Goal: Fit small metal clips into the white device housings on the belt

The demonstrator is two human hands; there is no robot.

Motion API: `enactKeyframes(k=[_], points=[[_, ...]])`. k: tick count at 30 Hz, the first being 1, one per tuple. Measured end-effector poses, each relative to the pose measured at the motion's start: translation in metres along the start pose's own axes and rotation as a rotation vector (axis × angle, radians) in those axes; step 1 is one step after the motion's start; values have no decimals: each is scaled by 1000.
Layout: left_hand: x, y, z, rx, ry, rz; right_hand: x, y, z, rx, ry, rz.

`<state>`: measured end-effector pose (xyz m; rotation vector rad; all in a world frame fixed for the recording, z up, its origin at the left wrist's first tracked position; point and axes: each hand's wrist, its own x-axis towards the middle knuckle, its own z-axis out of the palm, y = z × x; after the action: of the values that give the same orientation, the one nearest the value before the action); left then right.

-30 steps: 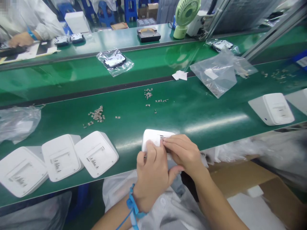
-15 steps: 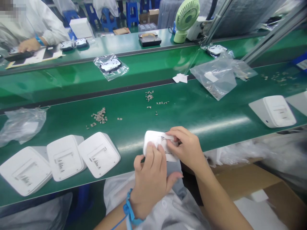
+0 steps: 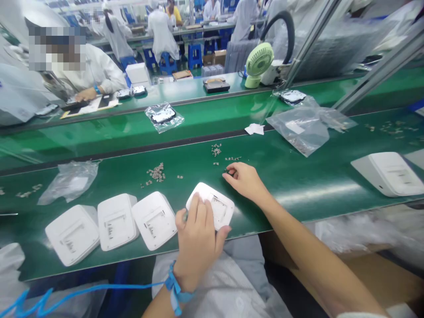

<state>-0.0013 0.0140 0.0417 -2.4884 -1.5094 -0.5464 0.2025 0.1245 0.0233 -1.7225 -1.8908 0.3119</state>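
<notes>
My left hand (image 3: 198, 229) holds a white plastic housing (image 3: 221, 213) on the green bench, fingers across its face and thumb along the near edge. The housing is tilted, with a rectangular recess facing up. Beyond it, my right hand (image 3: 245, 180) reaches over the bench with thumb and forefinger pinched on a small metal clip (image 3: 227, 171), mostly hidden by the fingertips. Just past these fingers lie a short row of metal clips (image 3: 233, 158) and a small pile of clips (image 3: 216, 150). A larger pile of clips (image 3: 157, 172) is farther left.
Several more white housings (image 3: 154, 221) stand to my left, and another housing (image 3: 394, 174) at the right. Plastic bags (image 3: 300, 130) and paper scraps (image 3: 255, 129) lie along the back. Across the raised ledge are a green fan (image 3: 259, 62) and a co-worker's hand (image 3: 86, 94). A blue coiled cord (image 3: 82, 289) runs to my left wrist.
My right hand has left the housing and moved forward to a loose clip near the small pile. My left hand keeps the housing, now turned clockwise. The view has tilted up and leftward.
</notes>
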Motion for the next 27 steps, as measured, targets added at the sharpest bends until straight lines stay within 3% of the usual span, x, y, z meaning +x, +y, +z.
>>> enactKeyframes(k=[4,9,12,15,19,22,24,27], points=[[3,-4,3,33,37,-76,26,9,17,-82,-14,-11],[3,-12,5,37,48,-140,11,16,8,-71,-56,-95],[1,-17,7,60,94,-133,-2,43,-21,-47,-10,-64],[-1,-21,11,31,196,-89,-17,90,-63,-45,126,60],[-1,-18,16,-104,397,119,-42,165,-130,-92,443,298],[2,-5,19,-233,428,287,-56,213,-172,-173,707,484],[4,8,20,-313,429,325,-63,237,-187,-219,834,586],[6,27,23,-428,434,295,-72,255,-185,-219,907,663]])
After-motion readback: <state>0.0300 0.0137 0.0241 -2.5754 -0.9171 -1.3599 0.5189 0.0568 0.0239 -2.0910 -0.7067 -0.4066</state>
